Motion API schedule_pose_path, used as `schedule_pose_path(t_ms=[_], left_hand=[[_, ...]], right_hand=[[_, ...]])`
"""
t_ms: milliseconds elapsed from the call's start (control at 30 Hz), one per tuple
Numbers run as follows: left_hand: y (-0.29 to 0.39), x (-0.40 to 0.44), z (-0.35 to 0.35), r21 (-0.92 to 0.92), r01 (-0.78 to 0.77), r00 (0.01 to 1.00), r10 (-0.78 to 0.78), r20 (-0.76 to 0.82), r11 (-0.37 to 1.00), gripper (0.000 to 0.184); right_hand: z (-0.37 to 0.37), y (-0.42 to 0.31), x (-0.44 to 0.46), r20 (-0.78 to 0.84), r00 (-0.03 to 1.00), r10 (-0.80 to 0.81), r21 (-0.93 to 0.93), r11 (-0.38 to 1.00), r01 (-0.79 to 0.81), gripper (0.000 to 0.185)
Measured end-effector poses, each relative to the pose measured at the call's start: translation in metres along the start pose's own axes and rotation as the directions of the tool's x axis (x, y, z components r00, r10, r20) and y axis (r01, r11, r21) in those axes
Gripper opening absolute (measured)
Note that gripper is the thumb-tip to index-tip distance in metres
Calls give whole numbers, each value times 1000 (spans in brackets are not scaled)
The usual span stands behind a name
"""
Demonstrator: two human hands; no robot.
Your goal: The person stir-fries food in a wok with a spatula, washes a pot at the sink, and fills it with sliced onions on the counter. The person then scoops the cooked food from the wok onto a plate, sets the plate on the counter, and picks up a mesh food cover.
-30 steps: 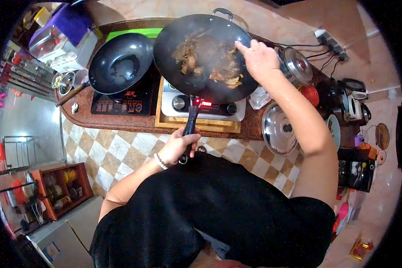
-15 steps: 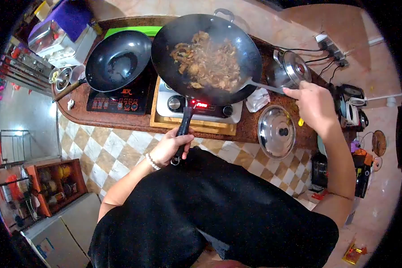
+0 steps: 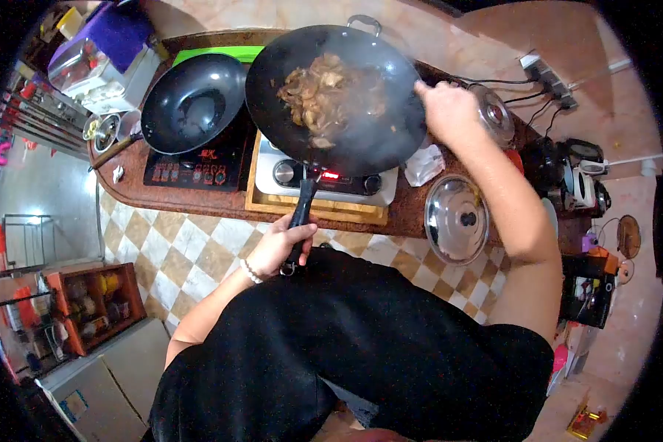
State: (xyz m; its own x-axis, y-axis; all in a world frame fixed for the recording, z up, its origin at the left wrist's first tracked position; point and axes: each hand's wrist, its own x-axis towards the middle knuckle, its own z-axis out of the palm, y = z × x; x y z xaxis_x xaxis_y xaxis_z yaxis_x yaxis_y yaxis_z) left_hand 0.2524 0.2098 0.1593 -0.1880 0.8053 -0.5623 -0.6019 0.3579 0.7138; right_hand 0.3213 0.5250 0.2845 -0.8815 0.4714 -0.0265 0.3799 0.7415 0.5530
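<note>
My left hand [image 3: 281,241], with a beaded bracelet at the wrist, is wrapped round the black handle [image 3: 303,210] of a large wok [image 3: 272,132]. Sliced, browned food [image 3: 317,96] lies heaped in the wok's left and middle part, with steam over the right side. At the wok's right rim my right hand [image 3: 453,112] is closed on the spatula seen a moment ago; its blade and shaft are hard to make out through the steam. Beneath the wok is a silver cooker [image 3: 281,173] with a lit red display, standing on a wooden board.
A second dark wok [image 3: 191,103] sits on a black induction hob [image 3: 191,173] at left. On the right lie a steel lid [image 3: 457,221], a crumpled white bag [image 3: 423,166] and a lidded pot [image 3: 496,118], partly behind my arm. A power strip [image 3: 546,79] with cables is on the wall.
My right hand has moved up and left to the wok's rim. The food has been pushed together toward the left of the wok. My left hand stays on the handle.
</note>
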Motion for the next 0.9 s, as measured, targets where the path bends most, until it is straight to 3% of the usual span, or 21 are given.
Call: schedule_pose_path(t_ms=[33, 100, 233, 300, 333, 367, 433, 500, 600, 633, 667, 700, 733, 767, 900], left_hand=[[2, 0, 0, -1, -9, 1000, 9, 0, 1000, 25], [4, -2, 0, 14, -19, 999, 18, 33, 1000, 23], [1, -1, 0, -82, -10, 999, 13, 37, 997, 22], [2, -2, -1, -131, -4, 998, 12, 60, 991, 30], [2, -1, 0, -134, -8, 998, 16, 60, 991, 30], [1, 0, 0, -124, -10, 999, 15, 41, 992, 27], [-1, 1, -2, -118, -16, 1000, 18, 20, 993, 25], [-2, 1, -4, -98, -27, 998, 33, 61, 995, 28], [1, -2, -3, -73, -38, 997, 42, 59, 997, 31], [2, -3, -3, -73, -45, 997, 49, 56, 996, 31], [4, -3, -3, -66, -26, 998, 30, 53, 997, 31], [5, -3, -1, -61, -10, 999, 13, 49, 998, 32], [4, -3, -2, -62, -26, 998, 29, 57, 998, 33], [3, -3, -2, -66, -39, 998, 42, 50, 997, 33], [6, -4, -3, -49, -37, 997, 40, 62, 998, 22]], right_hand=[[4, -12, -3, 49, 997, -58, -35, 998, 59, 27], [12, -22, -22, -121, 975, -184, 78, 978, 194, 39], [-46, 14, -38, 113, 987, -110, 262, 962, 78, 33], [-51, 42, -32, 172, 984, -38, 249, 968, -6, 29], [-59, 51, -25, 309, 951, 23, 218, 971, -94, 27], [-42, 70, -19, 228, 972, -46, 181, 983, 4, 26], [-73, 71, -6, 556, 831, -31, 268, 953, -144, 26], [-50, 81, 7, 560, 826, -67, 204, 977, -59, 26], [-41, 72, 22, 620, 784, 35, 120, 983, -140, 27], [1, 79, 38, 540, 840, -58, 143, 990, -23, 28], [23, 72, 44, 438, 898, -50, 183, 982, -34, 29], [65, 69, 67, 425, 875, -230, 111, 973, 202, 29], [70, 53, 66, 318, 945, -74, 219, 976, 3, 29], [45, 31, 53, 183, 983, 20, 317, 945, -78, 30], [3, 14, 52, 28, 995, -97, 163, 982, 91, 31]])
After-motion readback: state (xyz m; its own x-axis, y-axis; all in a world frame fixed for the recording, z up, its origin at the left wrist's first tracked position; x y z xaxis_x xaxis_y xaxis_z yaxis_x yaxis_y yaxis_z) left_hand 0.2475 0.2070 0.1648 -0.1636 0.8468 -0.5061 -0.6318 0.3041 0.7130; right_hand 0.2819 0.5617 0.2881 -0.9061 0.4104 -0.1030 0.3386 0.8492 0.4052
